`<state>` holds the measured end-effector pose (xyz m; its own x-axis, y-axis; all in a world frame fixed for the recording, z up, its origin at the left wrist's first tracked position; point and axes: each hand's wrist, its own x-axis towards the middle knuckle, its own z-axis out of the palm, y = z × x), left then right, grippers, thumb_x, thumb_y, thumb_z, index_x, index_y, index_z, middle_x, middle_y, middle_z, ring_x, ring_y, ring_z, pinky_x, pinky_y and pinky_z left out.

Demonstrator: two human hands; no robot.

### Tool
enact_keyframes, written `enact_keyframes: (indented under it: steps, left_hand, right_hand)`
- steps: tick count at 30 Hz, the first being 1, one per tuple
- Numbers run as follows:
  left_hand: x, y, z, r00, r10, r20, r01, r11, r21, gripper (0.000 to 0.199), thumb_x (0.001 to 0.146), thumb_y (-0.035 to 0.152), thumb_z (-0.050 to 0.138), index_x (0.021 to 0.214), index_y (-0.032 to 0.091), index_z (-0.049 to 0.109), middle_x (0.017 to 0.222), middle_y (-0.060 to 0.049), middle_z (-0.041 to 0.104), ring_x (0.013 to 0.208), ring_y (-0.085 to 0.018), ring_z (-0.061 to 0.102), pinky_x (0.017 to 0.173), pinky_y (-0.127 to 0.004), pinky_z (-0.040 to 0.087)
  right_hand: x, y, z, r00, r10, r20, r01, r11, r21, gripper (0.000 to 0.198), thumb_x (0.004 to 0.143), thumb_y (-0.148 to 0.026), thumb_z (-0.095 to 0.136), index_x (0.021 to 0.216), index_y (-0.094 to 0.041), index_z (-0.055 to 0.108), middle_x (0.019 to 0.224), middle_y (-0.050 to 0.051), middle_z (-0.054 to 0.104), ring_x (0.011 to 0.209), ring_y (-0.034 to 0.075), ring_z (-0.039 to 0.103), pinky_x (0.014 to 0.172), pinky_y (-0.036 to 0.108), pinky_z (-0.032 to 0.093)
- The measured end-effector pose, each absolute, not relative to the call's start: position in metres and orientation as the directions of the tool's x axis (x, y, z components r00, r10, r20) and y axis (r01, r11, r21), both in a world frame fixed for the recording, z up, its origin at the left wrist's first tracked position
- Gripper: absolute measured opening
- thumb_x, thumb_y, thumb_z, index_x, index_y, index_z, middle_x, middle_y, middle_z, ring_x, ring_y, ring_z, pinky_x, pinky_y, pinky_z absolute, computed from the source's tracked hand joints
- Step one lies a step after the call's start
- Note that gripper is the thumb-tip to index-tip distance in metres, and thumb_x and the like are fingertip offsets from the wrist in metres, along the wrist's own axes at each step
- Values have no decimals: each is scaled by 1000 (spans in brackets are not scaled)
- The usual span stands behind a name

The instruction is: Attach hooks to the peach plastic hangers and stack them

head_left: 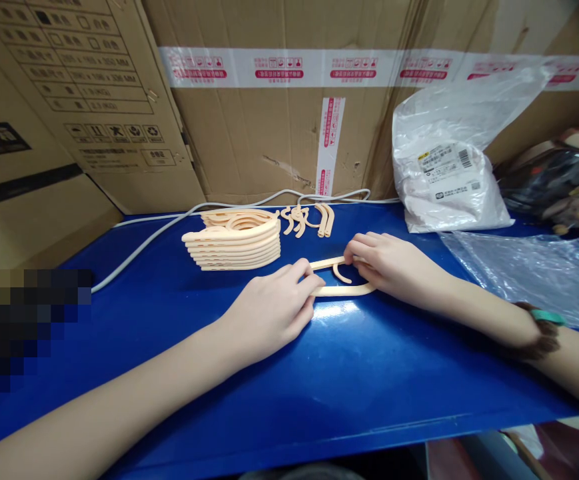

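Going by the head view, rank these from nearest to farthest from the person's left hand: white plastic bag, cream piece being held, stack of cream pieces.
From the left hand:
1. Held cream piece: in its grasp.
2. Stack of cream pieces: just beyond, slightly left.
3. White plastic bag: farther back, well to the right.

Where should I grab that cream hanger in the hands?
Probably hold the cream hanger near both ends, one hand from each side, like the left hand and right hand. It looks like a long, open frame with a curved hook inside, best left free.
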<state>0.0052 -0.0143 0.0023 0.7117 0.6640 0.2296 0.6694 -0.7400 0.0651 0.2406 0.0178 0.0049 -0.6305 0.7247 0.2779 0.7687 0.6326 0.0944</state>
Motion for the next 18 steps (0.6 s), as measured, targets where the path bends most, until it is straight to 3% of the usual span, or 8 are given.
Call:
enact_keyframes:
  steps: [11,18]
  left_hand:
    - [3,-15,3,724,663,191,666,-744,56,21,94,20,39,105,20,57,104,-2,54,86,-17,59,58,-27,44]
    - [3,-18,4,705,677,210,682,-729,61,25,93,23,40,112,20,56,108,-3,53,77,-15,58,56,-27,46]
  right_hand:
    - [240,18,6,-612,746,263,784,616,79,13,90,-14,45,91,-17,58,90,6,63,79,20,58,73,32,39]
    - [225,13,11,-618,721,314,719,680,-146,26,97,-38,43,104,-18,58,106,9,63,96,22,58,84,35,44]
